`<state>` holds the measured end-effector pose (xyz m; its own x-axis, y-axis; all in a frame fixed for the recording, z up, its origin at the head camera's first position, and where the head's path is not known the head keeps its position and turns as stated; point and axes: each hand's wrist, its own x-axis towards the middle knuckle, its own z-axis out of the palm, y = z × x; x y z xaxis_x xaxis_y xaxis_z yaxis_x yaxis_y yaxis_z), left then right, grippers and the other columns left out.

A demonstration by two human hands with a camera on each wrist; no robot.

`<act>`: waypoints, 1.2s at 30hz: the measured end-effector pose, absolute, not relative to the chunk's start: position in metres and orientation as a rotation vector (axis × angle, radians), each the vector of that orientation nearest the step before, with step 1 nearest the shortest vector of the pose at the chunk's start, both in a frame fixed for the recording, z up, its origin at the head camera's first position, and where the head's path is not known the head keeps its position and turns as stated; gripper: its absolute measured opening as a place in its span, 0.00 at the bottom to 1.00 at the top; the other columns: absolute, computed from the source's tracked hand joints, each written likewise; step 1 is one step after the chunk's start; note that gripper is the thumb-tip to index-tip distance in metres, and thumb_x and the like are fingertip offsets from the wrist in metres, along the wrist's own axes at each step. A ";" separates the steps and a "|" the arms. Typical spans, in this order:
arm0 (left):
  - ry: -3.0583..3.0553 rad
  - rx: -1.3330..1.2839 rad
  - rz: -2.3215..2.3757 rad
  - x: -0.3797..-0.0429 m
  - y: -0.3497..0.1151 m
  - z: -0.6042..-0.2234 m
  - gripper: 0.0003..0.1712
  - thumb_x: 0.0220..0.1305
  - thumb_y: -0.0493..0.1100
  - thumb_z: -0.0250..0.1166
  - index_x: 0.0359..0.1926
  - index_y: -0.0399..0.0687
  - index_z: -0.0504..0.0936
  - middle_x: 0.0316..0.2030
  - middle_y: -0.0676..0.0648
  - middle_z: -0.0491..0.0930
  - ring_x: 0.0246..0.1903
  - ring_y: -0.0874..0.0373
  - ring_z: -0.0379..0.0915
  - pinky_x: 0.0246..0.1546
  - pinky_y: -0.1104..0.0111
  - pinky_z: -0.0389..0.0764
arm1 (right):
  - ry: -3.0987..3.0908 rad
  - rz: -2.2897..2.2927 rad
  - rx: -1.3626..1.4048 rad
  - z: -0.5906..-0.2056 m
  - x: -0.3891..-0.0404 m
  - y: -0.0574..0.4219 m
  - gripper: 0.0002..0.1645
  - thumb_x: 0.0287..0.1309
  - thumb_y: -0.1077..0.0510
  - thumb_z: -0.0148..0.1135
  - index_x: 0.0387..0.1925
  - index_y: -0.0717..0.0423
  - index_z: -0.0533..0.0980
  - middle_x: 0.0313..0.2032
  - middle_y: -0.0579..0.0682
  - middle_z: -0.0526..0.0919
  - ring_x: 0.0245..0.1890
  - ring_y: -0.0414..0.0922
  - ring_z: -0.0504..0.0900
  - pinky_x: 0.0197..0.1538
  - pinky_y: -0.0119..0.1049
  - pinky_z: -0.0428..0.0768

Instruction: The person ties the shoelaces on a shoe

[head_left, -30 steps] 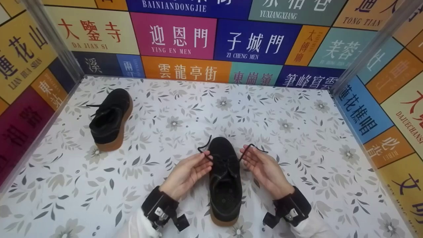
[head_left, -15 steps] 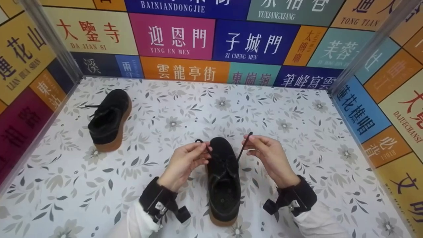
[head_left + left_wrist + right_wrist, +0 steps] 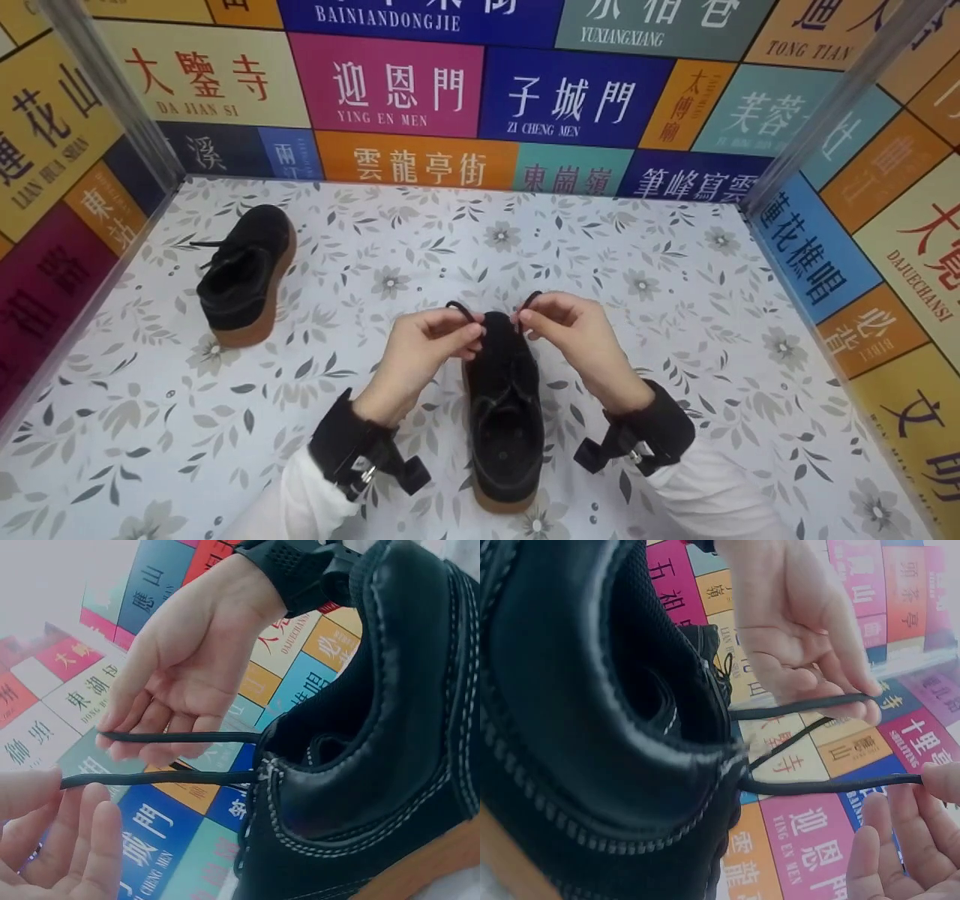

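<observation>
I have the left hand (image 3: 420, 352) and right hand (image 3: 583, 341) each pinching a strand of black lace (image 3: 165, 778) between thumb and fingers. Between them, upright on the tabletop (image 3: 600, 240), sits the laced shoe (image 3: 499, 367); its mate (image 3: 262, 244) stands well left.

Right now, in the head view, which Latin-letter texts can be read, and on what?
"BAINIANDONGJIE": top blue panel
"YUXIANGXIANG": grey panel
"TONG TIAN": tan panel
"DA JIAN SI": left cream panel
"YING EN MEN": pink panel
"ZI CHENG MEN": lower blue panel
"LIAN HUA SHAN": yellow panel
"DAJUECHANSI": right cream panel
Near shoe: nothing readable.
Smaller lettering: too blurred.
</observation>
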<state>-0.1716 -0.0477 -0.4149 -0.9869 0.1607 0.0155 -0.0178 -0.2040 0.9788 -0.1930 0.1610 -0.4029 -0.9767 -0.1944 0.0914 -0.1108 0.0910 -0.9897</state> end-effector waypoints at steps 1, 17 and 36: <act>1.925 0.190 2.336 -0.171 -0.048 -0.414 0.14 0.57 0.37 0.68 0.40 0.28 0.81 0.38 0.40 0.84 0.29 0.56 0.81 0.32 0.65 0.83 | 2.262 -2.042 -0.332 -0.402 -0.193 0.159 0.11 0.56 0.60 0.65 0.36 0.65 0.79 0.32 0.54 0.85 0.35 0.53 0.82 0.39 0.40 0.81; 2.273 0.357 2.199 -0.165 -0.047 -0.407 0.08 0.54 0.40 0.70 0.33 0.38 0.85 0.29 0.43 0.85 0.27 0.59 0.80 0.31 0.68 0.83 | 2.235 -1.872 -0.460 -0.414 -0.212 0.127 0.14 0.59 0.62 0.62 0.43 0.68 0.79 0.35 0.47 0.85 0.35 0.39 0.82 0.41 0.29 0.79; 2.796 0.605 1.939 -0.181 -0.039 -0.400 0.06 0.52 0.43 0.72 0.32 0.47 0.87 0.30 0.53 0.85 0.34 0.60 0.75 0.39 0.61 0.77 | 1.958 -1.757 -0.455 -0.432 -0.222 0.128 0.08 0.60 0.59 0.56 0.29 0.59 0.78 0.21 0.47 0.78 0.23 0.41 0.75 0.30 0.30 0.72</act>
<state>-0.1813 -0.0391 -0.4004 -0.8911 0.1026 0.4421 0.4500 0.3262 0.8313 -0.2224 0.1276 -0.4323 -0.8359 -0.5352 -0.1216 0.0630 0.1264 -0.9900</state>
